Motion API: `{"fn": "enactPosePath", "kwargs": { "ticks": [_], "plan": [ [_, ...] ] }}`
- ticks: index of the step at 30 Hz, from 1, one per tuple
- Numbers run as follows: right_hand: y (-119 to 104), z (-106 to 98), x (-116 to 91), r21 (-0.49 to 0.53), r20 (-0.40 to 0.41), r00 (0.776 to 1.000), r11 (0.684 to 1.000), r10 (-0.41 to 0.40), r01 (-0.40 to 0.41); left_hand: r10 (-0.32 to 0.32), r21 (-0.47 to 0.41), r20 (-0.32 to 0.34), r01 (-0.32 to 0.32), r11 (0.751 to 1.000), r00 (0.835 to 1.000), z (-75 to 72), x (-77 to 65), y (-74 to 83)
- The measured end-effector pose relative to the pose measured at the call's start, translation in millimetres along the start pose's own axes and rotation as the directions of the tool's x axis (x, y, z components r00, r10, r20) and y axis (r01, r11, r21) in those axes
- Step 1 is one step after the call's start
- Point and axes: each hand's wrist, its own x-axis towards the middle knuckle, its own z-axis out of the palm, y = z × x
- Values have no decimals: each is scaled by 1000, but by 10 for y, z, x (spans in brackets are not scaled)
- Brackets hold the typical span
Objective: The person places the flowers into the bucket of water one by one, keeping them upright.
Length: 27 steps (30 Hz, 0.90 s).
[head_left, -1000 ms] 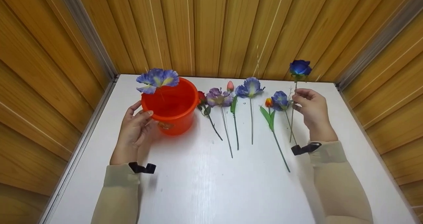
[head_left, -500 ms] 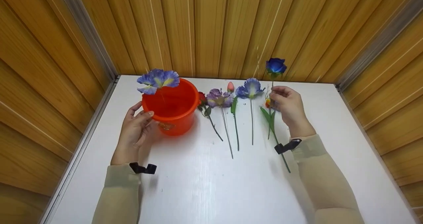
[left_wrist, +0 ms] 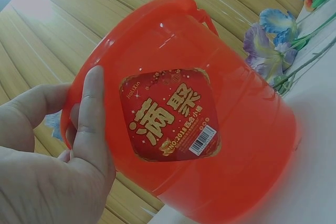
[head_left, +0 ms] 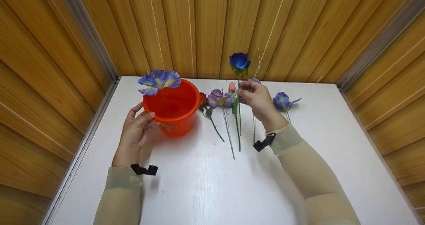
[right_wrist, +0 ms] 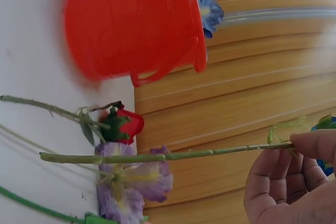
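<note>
A red-orange bucket [head_left: 177, 123] stands at the left of the white table. My left hand [head_left: 132, 128] holds its rim, with the thumb outside the wall, as the left wrist view shows near the bucket's label [left_wrist: 170, 114]. One blue-purple artificial iris [head_left: 159, 80] stands in the bucket, its bloom over the far left rim. My right hand [head_left: 259, 100] pinches a blue artificial rose [head_left: 239, 61] by its stem, bloom up and stem pointing down. In the right wrist view the rose's stem [right_wrist: 194, 154] has its lower end free, in front of a purple iris [right_wrist: 134, 177].
Flowers lie in a row right of the bucket: a red rose [head_left: 203, 99], the purple iris, a pink bud [head_left: 231, 87] and a blue iris [head_left: 282, 100]. Another blue iris [head_left: 254, 80] is partly hidden behind my right hand. Wood-patterned walls [head_left: 209, 29] enclose the table [head_left: 199, 191].
My right hand has carried the blue rose leftward across the row, from above the right-hand flowers to near the pink bud. The left hand and bucket have stayed in place.
</note>
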Motion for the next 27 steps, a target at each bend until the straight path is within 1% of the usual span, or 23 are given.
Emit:
{"fn": "enactPosePath", "kwargs": {
  "ticks": [3, 7, 11, 16, 22, 27],
  "plan": [
    [-49, 163, 24, 5, 30, 1000, 1000, -11, 10, 4, 0, -1, -4, 1000, 1000, -2, 3, -2],
    [-110, 344, 43, 34, 41, 999, 999, -21, 20, 9, -10, 2, -9, 1000, 1000, -2, 15, -7],
    [-152, 488, 59, 60, 56, 998, 998, -33, 30, 27, 6, 6, -27, 1000, 1000, -7, 14, -22],
    [-219, 624, 85, 99, 67, 997, 995, -32, 26, 39, 17, 9, -39, 999, 999, -6, 12, -38],
    [-325, 740, 118, 116, 74, 996, 993, -44, 36, 23, 14, 16, -23, 1000, 1000, -1, 11, -27],
    [-405, 855, 173, 189, 70, 995, 980, -74, 60, 11, 8, 18, -11, 1000, 1000, 1, 8, -8]
  ]
}}
